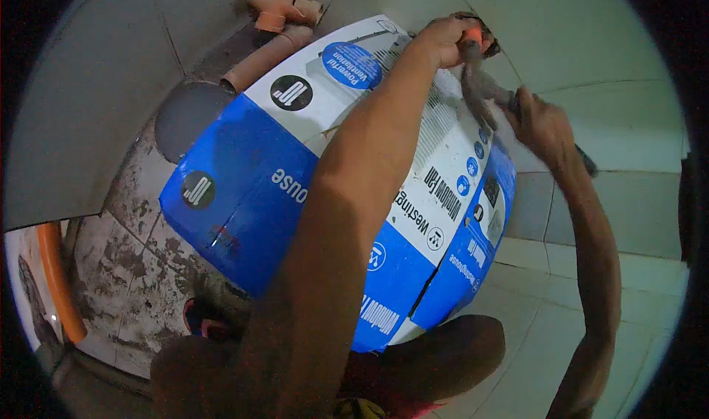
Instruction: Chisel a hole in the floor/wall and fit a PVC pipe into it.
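Observation:
My left hand reaches far forward to a dark, rough-edged hole in the pale tiled wall. Its fingers are closed round a short orange piece, most of which is hidden, so its kind cannot be told. My right hand grips a hammer by the handle. The blurred hammer head is right at the orange piece; whether they touch is unclear. Beneath my left arm lies a flattened blue and white cardboard fan box, spread over the floor.
Orange-brown pipe fittings and a pipe lie by the far left wall. A round grey shape is beside the box. The floor at left is stained. An orange curved tube stands at far left. My bent knees flank the box's near edge.

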`<state>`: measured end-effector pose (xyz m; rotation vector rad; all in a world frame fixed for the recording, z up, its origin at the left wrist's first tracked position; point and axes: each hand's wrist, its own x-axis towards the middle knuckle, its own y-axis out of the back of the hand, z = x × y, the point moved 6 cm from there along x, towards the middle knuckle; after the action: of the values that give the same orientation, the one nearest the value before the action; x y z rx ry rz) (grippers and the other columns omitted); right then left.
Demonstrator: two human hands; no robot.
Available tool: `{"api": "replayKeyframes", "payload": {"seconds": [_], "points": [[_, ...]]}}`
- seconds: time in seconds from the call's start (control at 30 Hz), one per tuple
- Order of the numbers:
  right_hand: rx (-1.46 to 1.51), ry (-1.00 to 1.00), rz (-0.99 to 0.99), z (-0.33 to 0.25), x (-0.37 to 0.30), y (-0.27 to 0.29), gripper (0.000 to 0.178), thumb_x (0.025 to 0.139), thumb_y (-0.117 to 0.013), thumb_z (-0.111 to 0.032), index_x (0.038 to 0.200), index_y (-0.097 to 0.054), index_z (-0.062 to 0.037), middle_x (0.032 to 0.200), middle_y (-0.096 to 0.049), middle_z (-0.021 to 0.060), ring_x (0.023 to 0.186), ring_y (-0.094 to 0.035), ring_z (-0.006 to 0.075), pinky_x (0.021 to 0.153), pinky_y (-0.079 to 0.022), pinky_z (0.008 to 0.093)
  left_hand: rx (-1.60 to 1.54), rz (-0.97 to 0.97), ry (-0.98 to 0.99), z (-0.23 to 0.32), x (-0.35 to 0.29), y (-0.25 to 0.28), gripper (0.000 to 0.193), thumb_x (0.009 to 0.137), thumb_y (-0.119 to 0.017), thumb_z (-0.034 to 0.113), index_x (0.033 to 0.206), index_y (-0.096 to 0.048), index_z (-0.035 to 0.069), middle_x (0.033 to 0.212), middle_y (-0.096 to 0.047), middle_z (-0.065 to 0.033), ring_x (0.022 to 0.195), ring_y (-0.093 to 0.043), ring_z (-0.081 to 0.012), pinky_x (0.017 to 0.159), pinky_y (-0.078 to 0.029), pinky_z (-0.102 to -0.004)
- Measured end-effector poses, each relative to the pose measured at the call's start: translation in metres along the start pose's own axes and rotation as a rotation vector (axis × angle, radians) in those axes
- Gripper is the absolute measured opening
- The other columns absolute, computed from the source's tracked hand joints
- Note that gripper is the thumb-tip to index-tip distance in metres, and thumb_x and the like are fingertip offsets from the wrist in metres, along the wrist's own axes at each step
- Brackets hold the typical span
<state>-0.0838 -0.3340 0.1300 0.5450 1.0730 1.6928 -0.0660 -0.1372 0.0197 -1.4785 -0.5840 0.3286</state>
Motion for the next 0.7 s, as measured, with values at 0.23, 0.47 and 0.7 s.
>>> {"api": "replayKeyframes", "payload": {"seconds": [0.23,0.47,0.7], "points": [[0.103,0.257,0.206,-0.076,0.003,0.064,0.021,0.074,-0.063,-0.007,0.082,-0.044,-0.0049,0.067,-0.056,0.0107,0.053,-0.058,0.0290,0.046,-0.047,0.0386,0.264,-0.208,-0.085,0.018,-0.012,0.002,0.022,0.091,-0.051,0.004,0.111,-0.050,-0.006,0.110,-0.053,-0.0227,0.097,-0.056,-0.0367,0.079,-0.055,-0.0460],[-0.084,-0.215,0.076,0.009,0.007,0.018,0.035,0.077,-0.073,-0.024,0.083,-0.044,-0.0051,0.067,-0.055,0.0108,0.059,-0.060,0.0314,0.048,-0.048,0.0401,1.855,-0.237,-0.319,0.018,-0.072,-0.038,0.028,0.090,-0.050,0.003,0.117,-0.048,-0.005,0.120,-0.049,-0.0244,0.099,-0.057,-0.0374,0.079,-0.054,-0.0500],[-0.113,0.059,0.080,0.015,0.033,0.004,0.030,0.082,-0.065,-0.031,0.089,-0.050,-0.0067,0.072,-0.057,0.0105,0.062,-0.063,0.0299,0.050,-0.050,0.0420,0.082,-0.078,-0.029,0.017,-0.021,0.000,0.032,0.093,-0.051,0.009,0.120,-0.046,-0.007,0.116,-0.052,-0.0243,0.101,-0.058,-0.0351,0.084,-0.054,-0.0434]]}}
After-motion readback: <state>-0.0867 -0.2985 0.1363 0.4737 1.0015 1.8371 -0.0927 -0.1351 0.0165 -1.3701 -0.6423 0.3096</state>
